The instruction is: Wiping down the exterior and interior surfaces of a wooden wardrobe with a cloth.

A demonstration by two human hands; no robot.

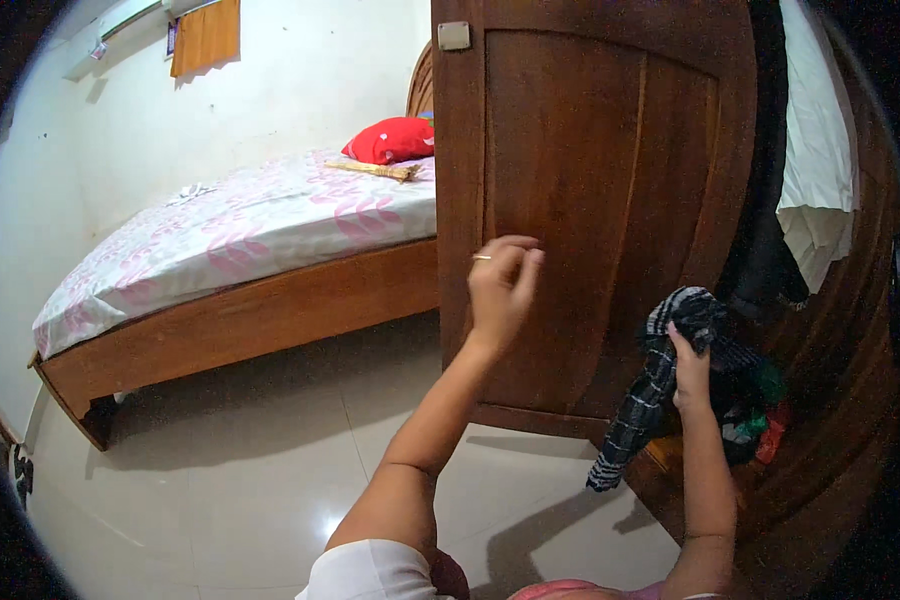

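My right hand (691,368) grips a bunched dark checked cloth (642,410) with white and grey lines. One end is rolled up above my fingers and the other hangs down to the left, above the floor. In front of the brown wooden cabinet door (570,200) my left hand (503,288) is raised, its fingers curled in and a ring on one of them. Nothing shows in it. Whether it touches the door I cannot tell.
The door stands open, its cabinet interior on the right. White cloth (815,150) hangs inside beside dark clothing, above a heap of coloured clothes (760,420). Beyond the door stands a wooden bed (260,310) with a red pillow (390,140) and a bundle of sticks (375,171).
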